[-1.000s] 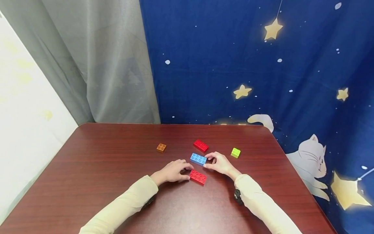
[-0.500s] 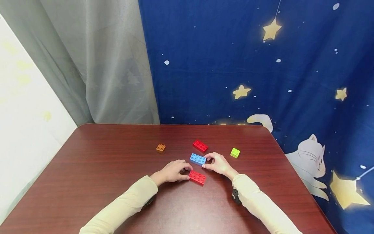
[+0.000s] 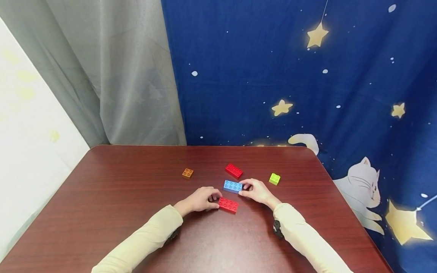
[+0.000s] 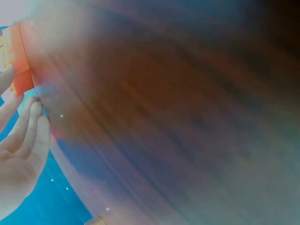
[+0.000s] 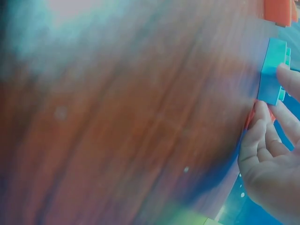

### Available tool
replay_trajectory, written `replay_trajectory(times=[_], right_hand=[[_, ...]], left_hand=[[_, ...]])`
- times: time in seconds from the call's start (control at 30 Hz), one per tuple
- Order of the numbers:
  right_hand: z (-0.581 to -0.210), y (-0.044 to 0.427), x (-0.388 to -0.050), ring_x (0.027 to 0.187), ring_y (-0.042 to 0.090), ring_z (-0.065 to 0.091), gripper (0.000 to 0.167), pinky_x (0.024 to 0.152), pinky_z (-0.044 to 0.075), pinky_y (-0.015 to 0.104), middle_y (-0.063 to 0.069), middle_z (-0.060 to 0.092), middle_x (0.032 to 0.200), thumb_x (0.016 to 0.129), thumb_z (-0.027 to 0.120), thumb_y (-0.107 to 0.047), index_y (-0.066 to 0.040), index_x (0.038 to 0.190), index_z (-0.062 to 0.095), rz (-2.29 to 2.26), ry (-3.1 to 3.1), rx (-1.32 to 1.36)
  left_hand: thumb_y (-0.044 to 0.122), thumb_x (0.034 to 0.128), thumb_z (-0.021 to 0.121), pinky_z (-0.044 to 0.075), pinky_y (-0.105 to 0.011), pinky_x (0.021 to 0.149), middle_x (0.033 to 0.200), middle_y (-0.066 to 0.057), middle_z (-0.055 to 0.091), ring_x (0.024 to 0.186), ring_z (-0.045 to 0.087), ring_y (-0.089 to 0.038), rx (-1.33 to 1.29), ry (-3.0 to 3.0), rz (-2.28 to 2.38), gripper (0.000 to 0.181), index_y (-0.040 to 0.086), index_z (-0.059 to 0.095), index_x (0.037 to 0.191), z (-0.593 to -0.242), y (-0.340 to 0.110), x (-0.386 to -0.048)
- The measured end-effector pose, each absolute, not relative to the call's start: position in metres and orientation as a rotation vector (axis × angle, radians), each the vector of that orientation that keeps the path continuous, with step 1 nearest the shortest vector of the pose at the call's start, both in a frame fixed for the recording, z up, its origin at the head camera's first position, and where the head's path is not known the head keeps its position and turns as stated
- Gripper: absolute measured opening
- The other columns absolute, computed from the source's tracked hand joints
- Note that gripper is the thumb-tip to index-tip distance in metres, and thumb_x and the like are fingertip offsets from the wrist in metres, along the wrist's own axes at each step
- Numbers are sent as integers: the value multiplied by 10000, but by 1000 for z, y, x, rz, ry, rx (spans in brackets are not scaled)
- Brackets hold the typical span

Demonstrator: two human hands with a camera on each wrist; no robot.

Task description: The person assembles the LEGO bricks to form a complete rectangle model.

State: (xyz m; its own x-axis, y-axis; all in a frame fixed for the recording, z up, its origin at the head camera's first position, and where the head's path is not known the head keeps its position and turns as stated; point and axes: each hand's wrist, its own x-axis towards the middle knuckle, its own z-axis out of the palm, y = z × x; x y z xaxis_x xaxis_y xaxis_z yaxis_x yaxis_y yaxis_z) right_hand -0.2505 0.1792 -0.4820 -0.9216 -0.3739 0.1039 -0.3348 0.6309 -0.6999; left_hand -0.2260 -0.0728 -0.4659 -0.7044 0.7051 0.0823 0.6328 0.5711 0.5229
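Note:
My left hand (image 3: 201, 200) pinches the left end of a red toy brick (image 3: 228, 205) between thumb and finger; the brick lies flat, studs up. In the left wrist view the same red brick (image 4: 19, 58) shows at the upper left edge, its end at the fingertips. A little farther back, a blue toy brick (image 3: 233, 186) lies studs up, its right end held by the thumb and finger of my right hand (image 3: 257, 190). The right wrist view has the thumb against this blue brick (image 5: 272, 75). A narrow gap separates the two held bricks.
Behind the blue brick lies a second red brick (image 3: 234, 171). A small orange-brown brick (image 3: 187, 173) sits to the left and a lime-green brick (image 3: 274, 179) to the right. The brown table (image 3: 129, 189) ends at curtains (image 3: 239, 94) along its back edge.
The front red brick has shifted slightly left and away from me, turning a little, along with my left hand. The blue brick has turned slightly and moved a bit right with my right hand.

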Motion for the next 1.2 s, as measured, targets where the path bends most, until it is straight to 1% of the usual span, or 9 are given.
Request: replay_trajectory(times=[0.17, 0.47, 0.6, 0.9, 1.03, 1.2], right_hand=[[-481, 184, -251, 585, 132, 483, 344, 526, 410, 247, -7, 542, 734, 737, 717, -163, -70, 1052, 614, -1205, 2723, -558], [-479, 195, -248, 577, 138, 482, 354, 528, 401, 247, 4, 550, 727, 752, 701, -139, -51, 1080, 599, -1234, 2667, -528], [-479, 202, -247, 561, 130, 485, 354, 516, 406, 242, 10, 549, 725, 757, 691, -117, -24, 1084, 592, -1262, 2647, -530], [-481, 216, -244, 538, 116, 476, 360, 484, 387, 216, 34, 543, 716, 759, 681, -78, 44, 1079, 575, -1339, 2603, -566], [-482, 220, -243, 544, 116, 481, 361, 492, 397, 215, 50, 540, 726, 761, 669, -49, 73, 1083, 560, -1377, 2564, -567], [-482, 223, -243, 554, 115, 486, 369, 498, 414, 226, 56, 538, 738, 761, 657, -24, 80, 1098, 549, -1421, 2519, -538]], left_hand=[[177, 769, 689, 428, -230, 630, 779, -10, 547, 709, 527, -144, 1082, 2636, 897, 235, 82, 599, 965, -469, -76, -229], [115, 743, 709, 438, -211, 582, 702, 32, 540, 648, 526, -92, 982, 2614, 1012, 221, 48, 589, 916, -468, -79, -231], [101, 736, 712, 437, -202, 569, 685, 43, 540, 630, 529, -77, 945, 2622, 1020, 220, 35, 588, 906, -468, -80, -233], [79, 704, 727, 435, -208, 569, 677, 26, 572, 627, 553, -93, 885, 2661, 1078, 223, 13, 595, 871, -469, -85, -238], [82, 704, 729, 438, -206, 567, 683, 20, 572, 634, 551, -95, 835, 2657, 1105, 224, 11, 593, 866, -469, -85, -240], [84, 712, 725, 442, -220, 553, 698, 0, 571, 636, 546, -112, 792, 2644, 1152, 223, 2, 588, 867, -468, -83, -241]])
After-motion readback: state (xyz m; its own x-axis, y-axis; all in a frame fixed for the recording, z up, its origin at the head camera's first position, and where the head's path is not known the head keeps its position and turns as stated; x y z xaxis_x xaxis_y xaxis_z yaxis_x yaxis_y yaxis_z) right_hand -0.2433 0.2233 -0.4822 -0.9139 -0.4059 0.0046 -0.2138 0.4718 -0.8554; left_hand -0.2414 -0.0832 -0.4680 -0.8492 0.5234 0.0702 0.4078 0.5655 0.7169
